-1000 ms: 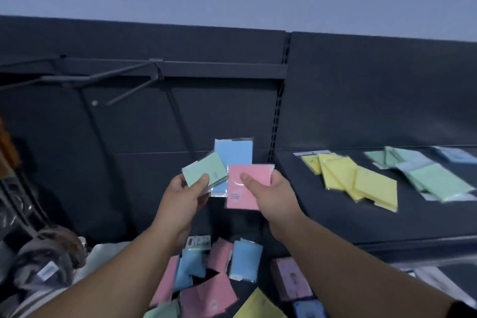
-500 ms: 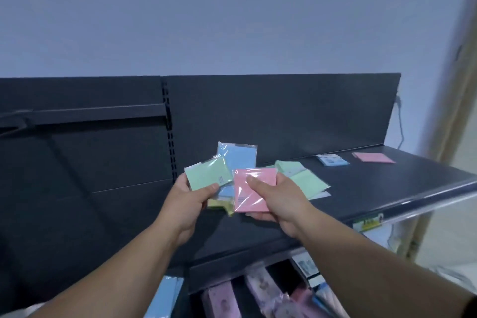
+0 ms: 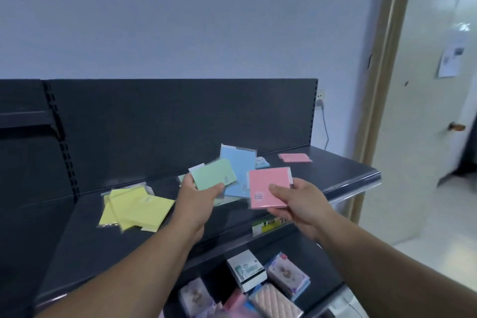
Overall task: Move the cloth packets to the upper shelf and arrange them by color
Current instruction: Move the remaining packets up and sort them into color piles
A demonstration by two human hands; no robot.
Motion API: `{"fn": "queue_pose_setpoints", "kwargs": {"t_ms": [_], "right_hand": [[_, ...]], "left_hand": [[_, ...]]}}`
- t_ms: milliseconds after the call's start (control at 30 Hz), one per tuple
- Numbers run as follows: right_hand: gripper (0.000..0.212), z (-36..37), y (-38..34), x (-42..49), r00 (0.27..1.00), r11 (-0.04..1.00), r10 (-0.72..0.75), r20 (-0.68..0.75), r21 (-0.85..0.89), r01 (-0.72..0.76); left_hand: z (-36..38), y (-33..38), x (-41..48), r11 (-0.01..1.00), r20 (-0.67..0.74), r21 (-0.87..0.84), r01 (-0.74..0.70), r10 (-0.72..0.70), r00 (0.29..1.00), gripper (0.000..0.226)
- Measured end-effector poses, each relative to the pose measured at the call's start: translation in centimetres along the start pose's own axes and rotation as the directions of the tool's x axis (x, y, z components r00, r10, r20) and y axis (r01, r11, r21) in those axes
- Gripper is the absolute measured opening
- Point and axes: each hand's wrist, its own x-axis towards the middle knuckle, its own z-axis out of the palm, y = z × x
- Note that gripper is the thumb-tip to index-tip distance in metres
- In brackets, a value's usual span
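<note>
My left hand [image 3: 197,197] holds a green cloth packet [image 3: 214,177] and a blue packet [image 3: 238,170] fanned behind it, above the dark upper shelf [image 3: 90,240]. My right hand [image 3: 300,202] pinches a pink packet [image 3: 268,186], now apart from the other two. On the shelf lie several yellow packets [image 3: 134,208] at the left, green ones [image 3: 183,177] mostly hidden behind my left hand, a blue one [image 3: 262,162] behind the held packets, and a pink packet [image 3: 295,157] at the far right end.
The shelf's dark back panel [image 3: 180,124] rises behind the packets. Boxed and wrapped goods [image 3: 258,281] fill the lower shelf below. A door frame [image 3: 382,85] and a white door [image 3: 444,98] stand to the right of the shelf end.
The view has swung right along the shelf. My right hand has drawn the pink packet away to the right from the green and blue ones in my left hand.
</note>
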Motion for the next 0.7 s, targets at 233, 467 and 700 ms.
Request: {"fn": "queue_pose_setpoints", "kwargs": {"t_ms": [233,467,700], "right_hand": [[0.027,-1.3,0.0,3.1,0.995,0.994,0.060,-0.080,0.093,-0.052],[0.026,0.4,-1.0,8.8,0.990,0.982,0.087,-0.110,0.179,-0.067],[0.025,0.3,-0.2,13.3,0.955,0.998,0.053,-0.293,0.035,-0.045]], "left_hand": [[4.1,-0.1,3.0,0.998,0.112,0.018,0.065,-0.067,0.991,0.030],[5.7,0.2,8.9,0.987,0.186,-0.020,0.161,-0.154,0.970,0.032],[5.0,-0.9,12.7,0.982,0.167,0.099,0.162,-0.177,0.970,0.019]]}}
